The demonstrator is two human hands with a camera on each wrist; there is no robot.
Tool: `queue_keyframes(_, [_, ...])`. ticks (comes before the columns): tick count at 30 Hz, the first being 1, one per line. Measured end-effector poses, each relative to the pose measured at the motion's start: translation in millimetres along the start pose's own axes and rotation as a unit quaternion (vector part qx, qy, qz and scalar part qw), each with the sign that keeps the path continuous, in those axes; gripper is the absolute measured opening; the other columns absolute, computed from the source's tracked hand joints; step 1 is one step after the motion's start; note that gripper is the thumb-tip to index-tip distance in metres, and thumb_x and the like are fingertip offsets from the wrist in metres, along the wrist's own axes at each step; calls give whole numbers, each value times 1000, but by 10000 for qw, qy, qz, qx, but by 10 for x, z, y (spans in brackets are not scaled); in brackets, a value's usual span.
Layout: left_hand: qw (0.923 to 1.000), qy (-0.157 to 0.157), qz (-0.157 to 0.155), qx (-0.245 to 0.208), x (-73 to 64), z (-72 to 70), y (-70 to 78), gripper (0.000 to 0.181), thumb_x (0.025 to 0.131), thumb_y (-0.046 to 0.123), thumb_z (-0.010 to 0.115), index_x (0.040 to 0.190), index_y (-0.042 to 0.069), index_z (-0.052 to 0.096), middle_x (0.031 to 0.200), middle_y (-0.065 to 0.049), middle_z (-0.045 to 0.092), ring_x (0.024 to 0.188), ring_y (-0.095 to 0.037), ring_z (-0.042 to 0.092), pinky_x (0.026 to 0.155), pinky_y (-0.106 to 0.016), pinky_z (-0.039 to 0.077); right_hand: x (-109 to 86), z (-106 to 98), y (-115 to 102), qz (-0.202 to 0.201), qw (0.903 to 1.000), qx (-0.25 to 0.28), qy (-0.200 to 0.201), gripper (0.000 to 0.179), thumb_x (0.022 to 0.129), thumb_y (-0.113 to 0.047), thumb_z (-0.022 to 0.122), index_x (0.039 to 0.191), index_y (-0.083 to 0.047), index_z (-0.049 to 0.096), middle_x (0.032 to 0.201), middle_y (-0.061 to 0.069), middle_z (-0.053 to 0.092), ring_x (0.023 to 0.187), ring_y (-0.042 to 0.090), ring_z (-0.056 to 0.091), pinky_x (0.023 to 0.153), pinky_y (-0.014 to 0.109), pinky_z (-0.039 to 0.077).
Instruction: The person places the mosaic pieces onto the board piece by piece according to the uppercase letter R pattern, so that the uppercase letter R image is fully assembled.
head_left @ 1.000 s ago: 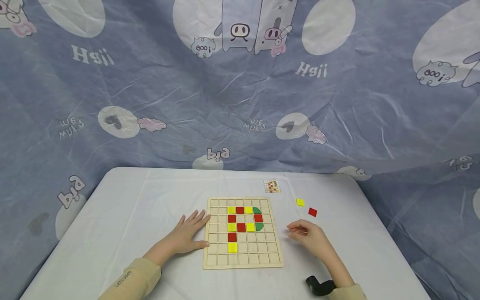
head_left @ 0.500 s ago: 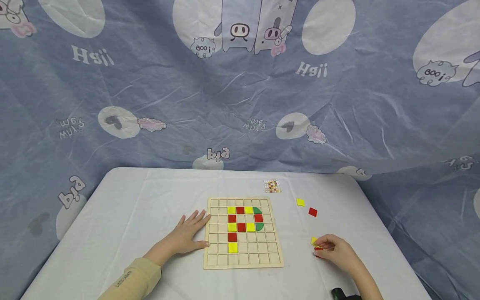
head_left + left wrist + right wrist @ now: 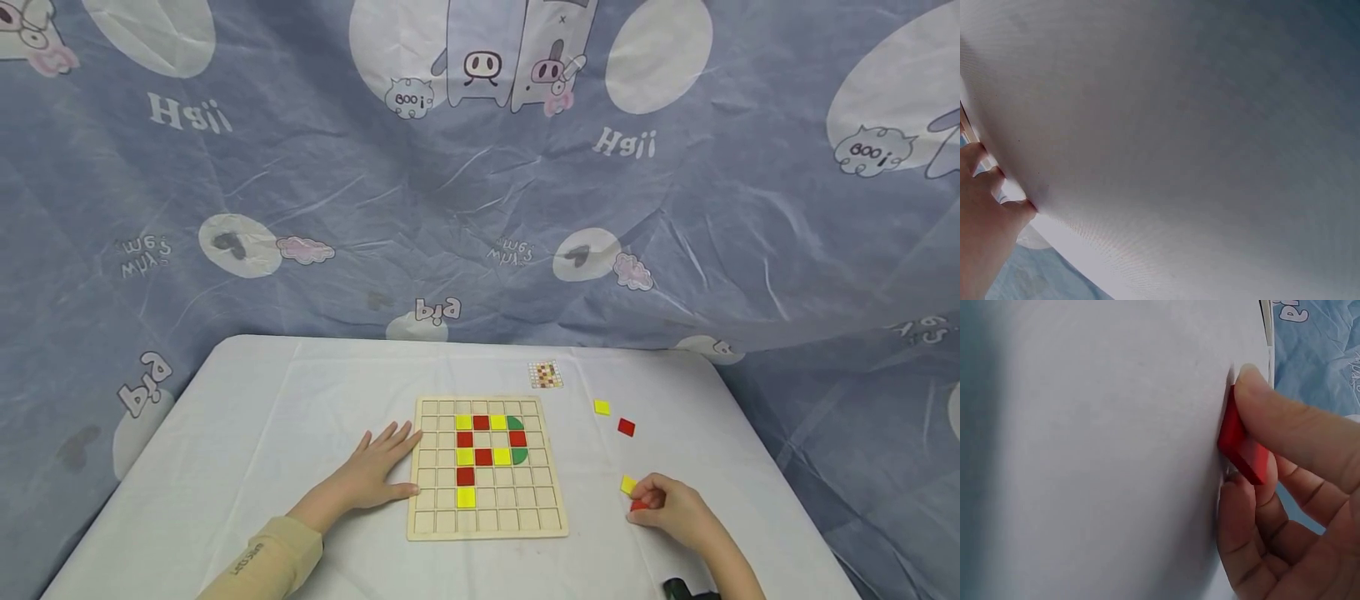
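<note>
My right hand [image 3: 672, 510] is at the right of the table, pinching a red square tile [image 3: 639, 505] between thumb and fingers. In the right wrist view the red tile [image 3: 1242, 447] is tilted, with the thumb on one side and curled fingers at the other. Just beyond it lies a yellow square tile [image 3: 627, 484], partly behind the fingers. My left hand [image 3: 371, 477] lies flat with fingers spread, its fingertips and thumb touching the left edge of the wooden grid board [image 3: 487, 536]. Red, yellow and green tiles on the board form a P shape.
A loose yellow tile [image 3: 602, 407] and a loose red tile [image 3: 626, 427] lie right of the board. Behind it is a small printed pattern card [image 3: 545, 374]. A dark object [image 3: 677, 589] sits by the right forearm. A patterned curtain [image 3: 480, 208] hangs behind the white table.
My right hand has moved right and toward the table's front, from beside the board to the nearer loose tiles, and now pinches the red one. The left hand has stayed put.
</note>
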State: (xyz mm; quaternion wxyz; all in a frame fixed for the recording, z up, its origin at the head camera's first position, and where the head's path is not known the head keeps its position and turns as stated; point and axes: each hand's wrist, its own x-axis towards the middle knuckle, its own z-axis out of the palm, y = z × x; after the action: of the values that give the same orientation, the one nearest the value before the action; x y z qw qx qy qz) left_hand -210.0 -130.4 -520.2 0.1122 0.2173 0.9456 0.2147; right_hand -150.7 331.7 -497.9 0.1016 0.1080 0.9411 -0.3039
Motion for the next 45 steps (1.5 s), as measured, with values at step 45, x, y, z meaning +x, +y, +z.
queue_keyframes(45, [10000, -31, 46, 57, 12, 5, -22, 87, 85, 54, 70, 155, 19, 33, 163, -8, 26, 153, -34, 17, 121, -63, 11, -121, 1191, -1661, -3109, 9431, 351, -1128, 11, 78, -15, 84, 78, -16, 73, 70, -15, 60, 61, -3, 49, 56, 15, 45])
